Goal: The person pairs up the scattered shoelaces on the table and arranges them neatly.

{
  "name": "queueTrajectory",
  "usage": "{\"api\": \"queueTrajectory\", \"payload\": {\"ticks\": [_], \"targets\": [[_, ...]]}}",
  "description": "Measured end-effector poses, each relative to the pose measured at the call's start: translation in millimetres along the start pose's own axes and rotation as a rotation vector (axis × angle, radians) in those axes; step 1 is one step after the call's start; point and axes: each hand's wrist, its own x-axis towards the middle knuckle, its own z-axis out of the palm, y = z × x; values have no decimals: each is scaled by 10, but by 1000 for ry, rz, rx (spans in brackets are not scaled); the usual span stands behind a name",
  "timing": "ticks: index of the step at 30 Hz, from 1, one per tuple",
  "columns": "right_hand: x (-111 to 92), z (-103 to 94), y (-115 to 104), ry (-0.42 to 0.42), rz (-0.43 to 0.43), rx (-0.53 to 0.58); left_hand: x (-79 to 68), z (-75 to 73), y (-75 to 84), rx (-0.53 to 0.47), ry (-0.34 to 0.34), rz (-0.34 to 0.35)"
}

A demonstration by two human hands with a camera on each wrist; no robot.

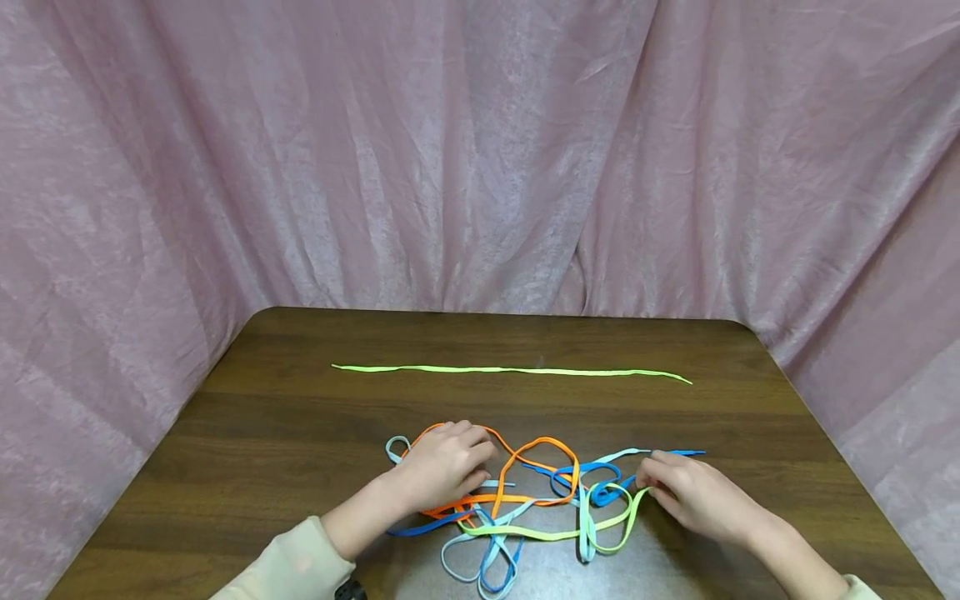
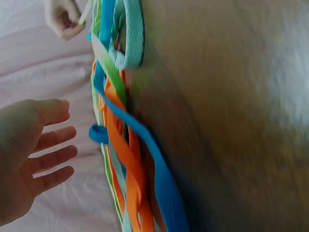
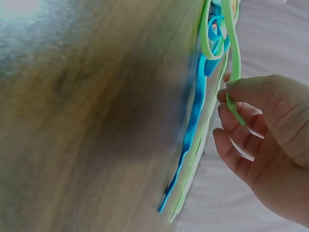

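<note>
Flat shoelaces lie tangled on the table, with an orange shoelace (image 1: 576, 475), a light blue shoelace (image 1: 587, 525), a blue shoelace (image 1: 609, 493) and a yellow-green shoelace (image 1: 540, 534) among them. Between thumb and fingertips, my right hand (image 1: 697, 492) pinches the yellow-green shoelace near one end; its short tip hangs past the fingers in the right wrist view. My left hand (image 1: 442, 468) is over the left side of the tangle. In the left wrist view its fingers (image 2: 57, 153) are spread and hold nothing.
Another yellow-green shoelace (image 1: 480, 369) lies stretched nearly straight across the far part of the brown wooden table (image 1: 300, 433). Pink curtains (image 1: 480, 167) hang behind the table and at both sides. A blue lace end (image 1: 693, 452) extends beyond my right hand.
</note>
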Motion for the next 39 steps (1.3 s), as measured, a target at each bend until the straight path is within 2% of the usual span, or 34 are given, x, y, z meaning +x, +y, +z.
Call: {"api": "queueTrajectory", "payload": {"ticks": [6, 14, 21, 28, 35, 39], "targets": [[57, -61, 21, 20, 5, 7, 63, 34, 135, 25, 1, 88], [148, -171, 79, 75, 8, -32, 99, 67, 288, 74, -28, 154], [217, -309, 123, 102, 64, -71, 119, 95, 378, 50, -82, 203], [274, -380, 186, 141, 102, -76, 135, 134, 462, 83, -110, 247], [310, -403, 235, 157, 122, -87, 124, 151, 506, 63, -227, 283], [308, -417, 270, 160, 147, -104, 116, 157, 515, 58, -250, 279]]}}
